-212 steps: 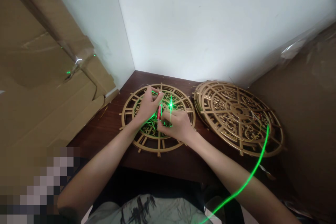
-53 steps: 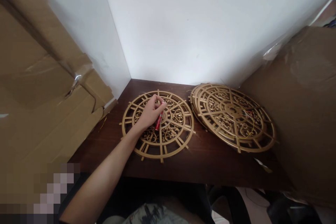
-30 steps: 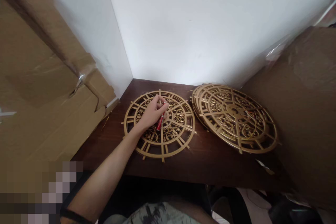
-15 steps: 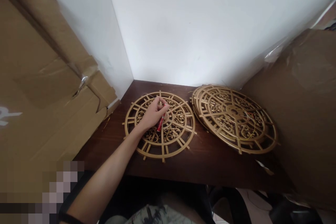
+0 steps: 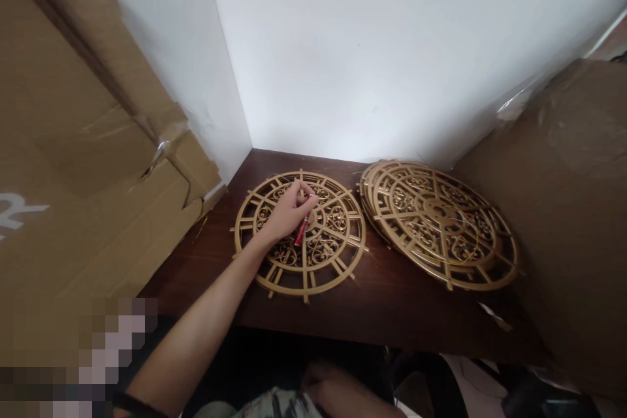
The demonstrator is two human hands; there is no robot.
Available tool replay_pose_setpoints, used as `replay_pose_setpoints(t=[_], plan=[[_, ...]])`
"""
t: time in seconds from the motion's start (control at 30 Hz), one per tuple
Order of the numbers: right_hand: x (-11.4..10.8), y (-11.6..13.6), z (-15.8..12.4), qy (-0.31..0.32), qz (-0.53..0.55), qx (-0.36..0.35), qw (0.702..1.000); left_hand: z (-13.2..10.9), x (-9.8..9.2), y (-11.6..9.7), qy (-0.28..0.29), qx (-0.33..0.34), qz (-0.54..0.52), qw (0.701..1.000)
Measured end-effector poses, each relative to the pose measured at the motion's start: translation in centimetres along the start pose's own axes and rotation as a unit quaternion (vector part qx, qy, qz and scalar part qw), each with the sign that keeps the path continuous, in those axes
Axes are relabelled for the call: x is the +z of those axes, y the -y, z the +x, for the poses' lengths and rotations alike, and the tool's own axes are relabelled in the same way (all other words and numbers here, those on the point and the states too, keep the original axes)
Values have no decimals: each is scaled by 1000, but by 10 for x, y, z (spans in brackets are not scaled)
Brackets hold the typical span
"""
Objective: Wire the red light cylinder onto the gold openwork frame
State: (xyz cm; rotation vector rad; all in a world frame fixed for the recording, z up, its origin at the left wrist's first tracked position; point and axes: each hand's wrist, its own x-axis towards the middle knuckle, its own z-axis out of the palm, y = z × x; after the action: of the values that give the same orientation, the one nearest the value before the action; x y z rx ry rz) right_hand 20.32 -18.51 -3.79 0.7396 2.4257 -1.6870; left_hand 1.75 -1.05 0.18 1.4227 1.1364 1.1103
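Left hand (image 5: 290,214) pinches the far end of a red tube (image 5: 302,231) between thumb and fingers; right hand (image 5: 321,384) has dropped low by the lap, dim and blurred, so I cannot tell whether it holds anything. Both hands were at the tube earlier, amid a green glow now gone, leaving the left alone in control. The tube slants over the gold openwork dial (image 5: 306,289), near its hub; contact is unclear. Just right, similar dials (image 5: 447,249) lie stacked on the counter (image 5: 372,313), crowding that side. Cardboard at left (image 5: 88,163) and right (image 5: 563,189) hems everything in.
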Motion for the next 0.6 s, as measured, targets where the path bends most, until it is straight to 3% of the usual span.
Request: replay_pose_setpoints(t=[0.13, 0.5, 0.6], plan=[[-2, -17, 7, -16, -4, 11, 1000, 0, 0, 0, -1, 6, 0, 1000], [6, -21, 21, -33, -35, 52, 998, 0, 0, 2, -11, 6, 1, 1000], [-6, -10, 14, -35, -49, 61, 996, 0, -1, 0, -12, 1, -7, 1000]])
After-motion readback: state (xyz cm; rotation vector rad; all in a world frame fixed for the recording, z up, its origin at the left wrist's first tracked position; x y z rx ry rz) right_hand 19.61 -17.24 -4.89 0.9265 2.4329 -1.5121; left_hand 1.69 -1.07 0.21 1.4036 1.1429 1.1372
